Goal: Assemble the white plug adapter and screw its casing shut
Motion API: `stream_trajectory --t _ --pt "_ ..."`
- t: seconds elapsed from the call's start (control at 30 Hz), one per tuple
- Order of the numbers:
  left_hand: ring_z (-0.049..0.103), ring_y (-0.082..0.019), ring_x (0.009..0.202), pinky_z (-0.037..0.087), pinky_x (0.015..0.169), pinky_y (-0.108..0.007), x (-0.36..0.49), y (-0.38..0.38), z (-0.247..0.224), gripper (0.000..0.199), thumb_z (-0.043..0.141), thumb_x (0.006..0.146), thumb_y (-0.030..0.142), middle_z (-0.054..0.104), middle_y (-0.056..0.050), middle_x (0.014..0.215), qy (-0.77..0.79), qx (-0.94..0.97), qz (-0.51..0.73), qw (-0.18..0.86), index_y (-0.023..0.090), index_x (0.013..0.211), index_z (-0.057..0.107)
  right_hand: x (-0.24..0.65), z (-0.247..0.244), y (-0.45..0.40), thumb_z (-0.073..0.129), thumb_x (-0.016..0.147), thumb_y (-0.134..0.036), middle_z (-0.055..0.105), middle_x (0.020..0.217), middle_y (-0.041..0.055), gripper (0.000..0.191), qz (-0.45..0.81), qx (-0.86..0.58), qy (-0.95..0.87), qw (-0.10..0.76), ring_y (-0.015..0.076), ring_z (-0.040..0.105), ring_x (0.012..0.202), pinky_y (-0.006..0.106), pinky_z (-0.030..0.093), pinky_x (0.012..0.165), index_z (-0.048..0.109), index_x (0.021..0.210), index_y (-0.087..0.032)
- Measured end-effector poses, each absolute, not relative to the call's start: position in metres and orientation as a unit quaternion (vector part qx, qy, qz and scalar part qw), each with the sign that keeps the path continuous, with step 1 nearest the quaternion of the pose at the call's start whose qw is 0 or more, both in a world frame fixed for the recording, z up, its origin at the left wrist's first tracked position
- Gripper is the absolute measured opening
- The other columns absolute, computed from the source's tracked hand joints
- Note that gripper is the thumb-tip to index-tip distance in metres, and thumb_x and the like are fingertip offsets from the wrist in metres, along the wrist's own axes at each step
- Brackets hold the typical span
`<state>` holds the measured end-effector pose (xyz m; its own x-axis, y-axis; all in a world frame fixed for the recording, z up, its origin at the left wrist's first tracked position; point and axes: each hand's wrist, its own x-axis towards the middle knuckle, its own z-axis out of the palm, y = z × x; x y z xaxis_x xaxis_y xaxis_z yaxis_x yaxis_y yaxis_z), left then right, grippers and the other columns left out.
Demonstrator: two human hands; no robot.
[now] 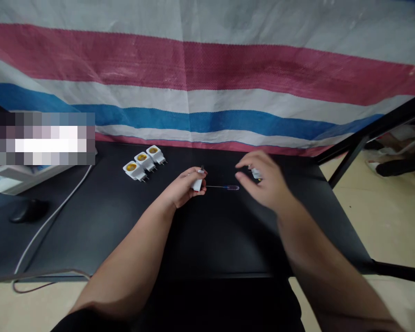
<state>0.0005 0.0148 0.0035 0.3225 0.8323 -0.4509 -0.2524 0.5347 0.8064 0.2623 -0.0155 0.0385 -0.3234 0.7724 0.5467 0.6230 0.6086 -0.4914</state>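
Note:
My left hand [186, 186] is closed around a small white plastic plug piece [197, 184]; a dark bit sticks up from its top. Beside those fingers a screwdriver [232, 187] lies on the black table, its thin shaft pointing at the hand and its handle to the right. My right hand [266, 180] is raised at the right with thumb and fingers apart, holding nothing. Partly hidden behind it is another white plug part [255, 173]. To the left stand three white plug-in lamp sockets [142, 161] in a slanting row, with brass-coloured round openings and metal pins.
A black mouse [28, 210] and a pale cable [57, 210] lie on the left of the table [90, 230]. Behind them is a white box-like object [31, 180], partly blurred out. A striped sheet [207, 69] hangs along the back; a black metal frame [349, 154] rises at right.

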Motion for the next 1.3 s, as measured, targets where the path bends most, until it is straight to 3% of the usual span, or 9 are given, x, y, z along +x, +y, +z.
stream_trajectory --t 0.07,0.17,0.27,0.37,0.5,0.73,0.9,1.3 --pt "0.068 -0.014 0.061 0.061 0.058 -0.022 0.000 0.015 0.004 0.018 0.075 0.090 0.022 0.068 -0.004 0.074 0.449 0.307 0.366 0.755 0.017 0.105 0.069 0.258 0.021 -0.015 0.072 0.102 -0.025 0.071 0.120 0.0085 0.015 0.129 -0.436 -0.797 0.397 0.0284 0.072 0.114 0.050 0.062 0.101 0.074 0.117 -0.027" --pt "0.068 -0.014 0.060 0.061 0.057 -0.021 -0.001 0.017 0.005 0.017 0.074 0.090 0.022 0.068 -0.004 0.073 0.443 0.290 0.372 0.762 0.016 0.105 0.069 0.254 -0.003 -0.015 0.072 0.101 -0.026 0.068 0.126 0.0095 0.025 0.203 -0.453 -0.780 0.381 0.0283 0.072 0.115 0.047 0.064 0.094 0.071 0.126 -0.029" --pt "0.068 -0.014 0.060 0.061 0.058 -0.021 -0.001 0.017 0.005 0.013 0.071 0.092 0.021 0.068 -0.004 0.073 0.441 0.272 0.384 0.764 0.016 0.104 0.068 0.255 -0.021 -0.014 0.070 0.102 -0.027 0.070 0.121 0.0086 0.023 0.241 -0.451 -0.764 0.394 0.0248 0.075 0.106 0.044 0.065 0.091 0.070 0.125 -0.028" --pt "0.069 -0.014 0.061 0.061 0.059 -0.021 -0.001 0.017 0.006 0.013 0.071 0.092 0.020 0.069 -0.005 0.074 0.435 0.261 0.387 0.770 0.016 0.104 0.069 0.257 -0.034 -0.013 0.068 0.106 -0.032 0.073 0.107 0.0070 0.012 0.272 -0.464 -0.734 0.415 0.0237 0.076 0.098 0.042 0.065 0.087 0.071 0.116 -0.026" --pt "0.069 -0.014 0.061 0.061 0.059 -0.021 -0.003 0.017 0.007 0.014 0.073 0.091 0.021 0.068 -0.004 0.073 0.421 0.251 0.395 0.777 0.015 0.103 0.069 0.259 -0.044 -0.012 0.073 0.103 -0.040 0.077 0.106 0.0076 0.019 0.324 -0.474 -0.696 0.431 0.0235 0.076 0.094 0.039 0.066 0.080 0.073 0.117 -0.026" --pt "0.071 -0.016 0.064 0.064 0.061 -0.024 -0.005 0.019 0.008 0.014 0.071 0.092 0.021 0.072 -0.007 0.077 0.419 0.233 0.411 0.776 0.015 0.105 0.071 0.258 -0.032 -0.016 0.071 0.104 -0.039 0.078 0.108 0.0082 0.018 0.289 -0.471 -0.707 0.442 0.0231 0.077 0.093 0.043 0.067 0.089 0.075 0.116 -0.026" --pt "0.075 -0.017 0.071 0.068 0.067 -0.026 -0.002 0.017 0.012 0.015 0.065 0.097 0.020 0.074 -0.010 0.083 0.424 0.191 0.424 0.777 0.011 0.106 0.072 0.256 -0.028 -0.021 0.071 0.104 -0.040 0.079 0.099 0.0061 0.021 0.296 -0.463 -0.679 0.487 0.0219 0.078 0.084 0.042 0.068 0.083 0.074 0.119 -0.026" --pt "0.075 -0.017 0.068 0.070 0.064 -0.026 -0.002 0.016 0.012 0.014 0.065 0.098 0.020 0.073 -0.008 0.082 0.421 0.191 0.414 0.784 0.012 0.106 0.072 0.252 -0.023 -0.026 0.071 0.105 -0.035 0.082 0.110 0.0076 0.017 0.266 -0.442 -0.713 0.475 0.0246 0.080 0.096 0.047 0.069 0.096 0.076 0.119 -0.027"
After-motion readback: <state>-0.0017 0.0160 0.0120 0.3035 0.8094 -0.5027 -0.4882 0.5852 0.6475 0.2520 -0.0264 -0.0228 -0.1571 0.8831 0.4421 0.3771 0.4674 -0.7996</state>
